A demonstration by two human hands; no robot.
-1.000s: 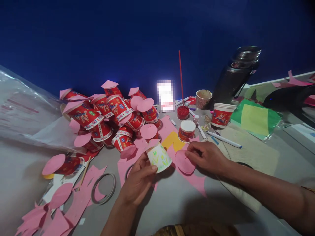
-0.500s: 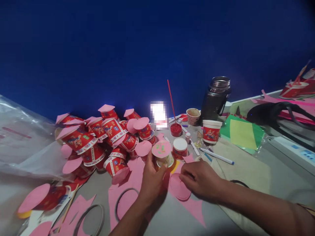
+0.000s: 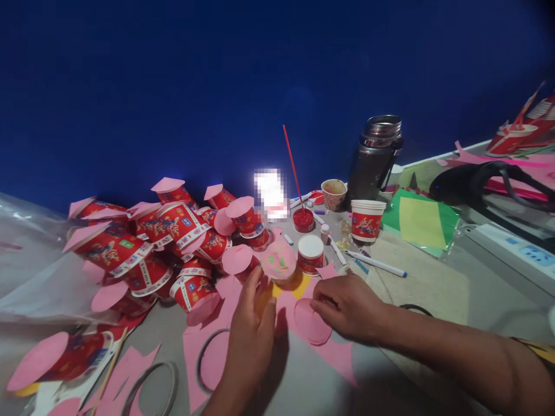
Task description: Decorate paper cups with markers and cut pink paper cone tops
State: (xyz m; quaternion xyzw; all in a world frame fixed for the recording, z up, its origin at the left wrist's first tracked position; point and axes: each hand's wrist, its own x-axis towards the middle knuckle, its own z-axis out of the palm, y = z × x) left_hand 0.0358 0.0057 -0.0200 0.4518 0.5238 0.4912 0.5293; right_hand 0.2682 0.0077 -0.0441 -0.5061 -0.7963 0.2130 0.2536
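My left hand [image 3: 252,323] is open, thumb and fingers apart, just in front of a small tub [image 3: 281,263] with a pale pink top that carries green and yellow marks. The tub stands on the table, apart from my palm. My right hand [image 3: 347,306] is closed, its fingertips pinching the edge of round pink paper discs [image 3: 313,323] that lie on cut pink paper [image 3: 340,358]. Behind the discs is a red paper cup [image 3: 310,257] turned white base up. A yellow piece [image 3: 299,287] shows between them.
Many red cups with pink discs [image 3: 182,222] are heaped at the left. A paint pot [image 3: 303,221] with a red stick, a stack of cups [image 3: 367,221], a thermos [image 3: 376,159] and a marker [image 3: 377,264] stand or lie behind. A power strip [image 3: 515,248] is at right.
My left hand has let go of the tub with the marked pink top and drawn back toward me. My right hand keeps to the pink discs. The camera view has shifted slightly.
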